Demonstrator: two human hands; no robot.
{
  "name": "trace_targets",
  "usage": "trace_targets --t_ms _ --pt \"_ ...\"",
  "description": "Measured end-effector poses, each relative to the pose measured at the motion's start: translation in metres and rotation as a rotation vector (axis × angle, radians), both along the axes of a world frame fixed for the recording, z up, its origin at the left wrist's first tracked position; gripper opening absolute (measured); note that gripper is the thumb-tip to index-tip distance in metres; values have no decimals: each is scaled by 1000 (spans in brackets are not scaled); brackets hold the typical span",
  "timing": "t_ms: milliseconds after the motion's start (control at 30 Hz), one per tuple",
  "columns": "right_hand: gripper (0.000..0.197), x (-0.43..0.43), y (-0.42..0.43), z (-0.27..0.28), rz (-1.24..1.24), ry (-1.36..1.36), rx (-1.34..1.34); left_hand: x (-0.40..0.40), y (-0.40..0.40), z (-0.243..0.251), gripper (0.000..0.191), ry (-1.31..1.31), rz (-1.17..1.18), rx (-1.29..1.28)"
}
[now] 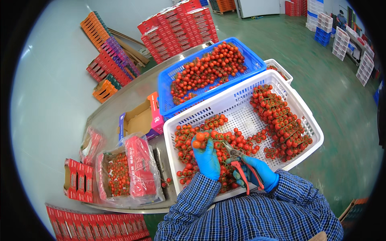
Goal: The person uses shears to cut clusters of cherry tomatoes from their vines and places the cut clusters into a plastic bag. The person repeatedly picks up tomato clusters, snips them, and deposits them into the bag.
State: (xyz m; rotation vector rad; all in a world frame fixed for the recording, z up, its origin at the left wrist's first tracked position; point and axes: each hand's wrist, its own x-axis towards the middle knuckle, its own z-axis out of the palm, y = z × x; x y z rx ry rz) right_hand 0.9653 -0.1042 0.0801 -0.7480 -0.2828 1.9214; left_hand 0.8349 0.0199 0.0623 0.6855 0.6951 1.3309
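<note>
My left hand (208,161), in a blue glove, holds a truss of cherry tomatoes (200,137) over a white perforated plastic crate (243,119). Two orange tomatoes stand out at its left end. In my blue-gloved right hand (264,172) is a pair of red-handled pruning shears (234,153). Their blades point up and left, close to the stems beside my left hand; whether they touch a stem I cannot tell. Loosely heaped tomato trusses (184,135) lie under and around both hands. Along the crate's right side, more trusses (279,120) are packed in a thick row.
Behind the white crate stands a blue crate (162,87) of tomatoes. On the metal table (120,96), left, are an open cardboard box (137,119) and a plastic-lined red carton (140,168) holding tomatoes. Red cartons (181,33) are stacked beyond. A person (341,19) stands far right.
</note>
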Motion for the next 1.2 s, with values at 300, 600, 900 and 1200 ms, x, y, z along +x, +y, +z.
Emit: trace_targets --t_ms 300,600,900,1200 --pt "55 1 -14 -8 124 -317 192 -53 12 -1 31 -189 -146 -350" --pt "62 -1 1 -19 -77 -660 272 -266 46 56 64 443 370 309" --pt "58 -11 18 -35 -142 -706 125 -451 210 -47 46 1110 841 157" --pt "48 19 11 -33 -183 -678 112 -438 215 -39 54 2233 -62 -96"
